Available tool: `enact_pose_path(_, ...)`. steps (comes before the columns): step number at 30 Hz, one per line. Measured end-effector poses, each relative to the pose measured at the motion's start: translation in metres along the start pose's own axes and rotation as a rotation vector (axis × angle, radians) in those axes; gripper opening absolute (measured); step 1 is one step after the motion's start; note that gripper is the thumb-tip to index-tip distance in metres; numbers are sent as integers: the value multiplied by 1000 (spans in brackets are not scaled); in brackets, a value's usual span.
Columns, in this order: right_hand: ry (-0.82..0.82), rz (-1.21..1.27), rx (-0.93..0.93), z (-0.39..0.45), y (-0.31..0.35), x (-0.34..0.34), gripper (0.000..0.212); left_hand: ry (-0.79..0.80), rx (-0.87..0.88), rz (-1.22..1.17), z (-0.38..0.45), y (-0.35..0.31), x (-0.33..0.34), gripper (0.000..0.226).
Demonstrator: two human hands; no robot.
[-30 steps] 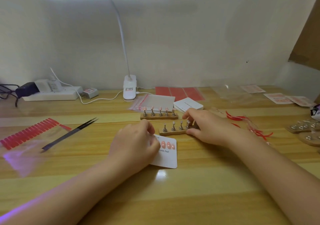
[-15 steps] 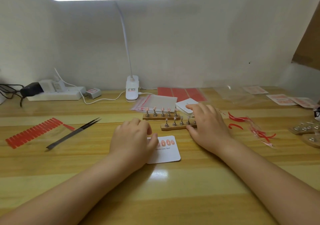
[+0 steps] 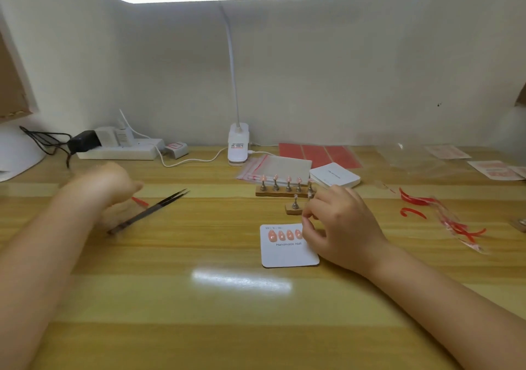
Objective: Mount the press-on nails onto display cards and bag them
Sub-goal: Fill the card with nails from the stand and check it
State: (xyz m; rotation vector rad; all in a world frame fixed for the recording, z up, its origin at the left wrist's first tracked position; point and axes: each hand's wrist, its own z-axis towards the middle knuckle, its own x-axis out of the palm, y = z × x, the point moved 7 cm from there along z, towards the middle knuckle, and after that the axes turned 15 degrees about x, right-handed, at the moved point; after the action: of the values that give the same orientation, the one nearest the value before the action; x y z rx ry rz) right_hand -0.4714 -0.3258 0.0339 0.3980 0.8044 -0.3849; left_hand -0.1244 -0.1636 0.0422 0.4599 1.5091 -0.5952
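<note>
Yellow wooden desk (image 3: 227,312) fills the view under a bright white lamp. Nearest is the white square display card (image 3: 289,251), with four pink press-on nails (image 3: 284,235) stuck in a row across its top. The right hand (image 3: 338,227) rests at the card's right edge, fingers curled; I cannot tell if they pinch a nail. Farther left, the blurred left hand (image 3: 105,187) hangs over the thin black tweezers (image 3: 149,211), which point up and right. That hand is closer to them.
</note>
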Motion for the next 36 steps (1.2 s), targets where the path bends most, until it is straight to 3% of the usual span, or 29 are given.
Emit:
enact_pose_path(5, 35, 34, -3, 0, 2, 0, 7, 172, -122, -126, -5, 44, 18, 73)
enact_pose_path(10, 53, 45, -2, 0, 0, 1, 12, 247, -185, -273, -11, 47, 39, 87)
enact_pose_path(12, 53, 48, -2, 0, -1, 1, 12, 189, -174, -220, -6, 48, 39, 87)
enact_pose_path(16, 59, 46, 2, -1, -2, 2, 12, 71, -79, -229, 5, 42, 36, 56)
enact_pose_path(21, 43, 50, -7, -1, -1, 1, 11, -2, -147, -35, 13, 52, 40, 89)
enact_pose_path(25, 38, 50, -1, 0, -1, 1, 12, -186, -143, 37, 13, 49, 27, 82)
enact_pose_path(28, 31, 52, 14, 0, -2, -1, 11, -460, -55, 49, 1, 30, -6, 77)
enact_pose_path(32, 18, 99, 72, 6, -4, -8, 7, -737, 190, -292, -25, -25, -60, 61)
enact_pose_path(34, 38, 230, 156, 12, -5, -15, 3, -715, 328, -651, -39, -61, -72, 54)
enact_pose_path(36, 69, 455, 282, 17, -8, -23, 8, -555, 459, -1050, -58, -101, -71, 44)
